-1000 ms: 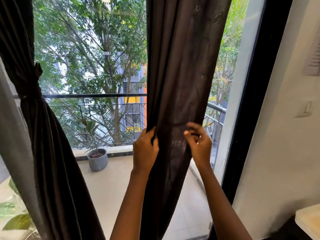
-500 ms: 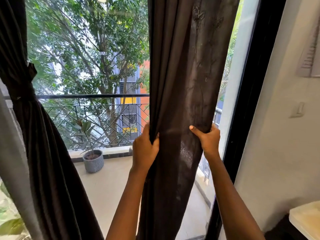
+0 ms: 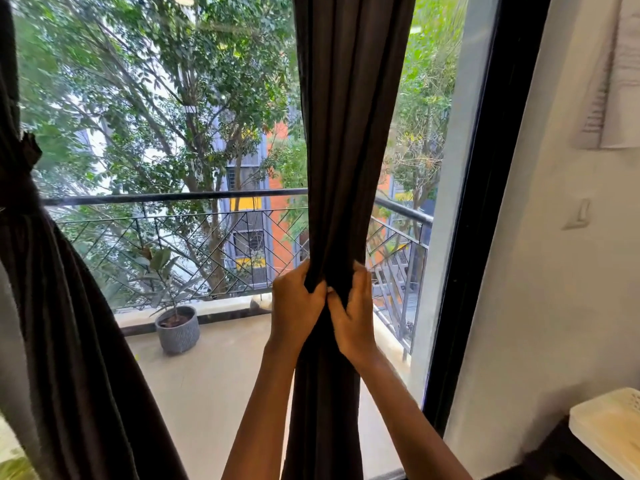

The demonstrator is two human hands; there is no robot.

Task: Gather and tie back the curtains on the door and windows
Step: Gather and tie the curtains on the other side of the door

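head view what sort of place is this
Probably a room in an upstairs flat, at a glass balcony door: a dark curtain hangs inside, a railing and potted plant stand outside, and a switch sits on the wall.

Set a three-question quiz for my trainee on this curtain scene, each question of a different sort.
1. True or false: the dark brown fabric curtain at the left edge is already tied back.
2. The left hand and right hand grip the middle dark brown curtain, which is: A) spread wide, B) bunched into a narrow bundle, C) lying on the floor.
3. Fill in: the grey ribbed plant pot stands on the ____ floor.
Key: 1 true; 2 B; 3 balcony.
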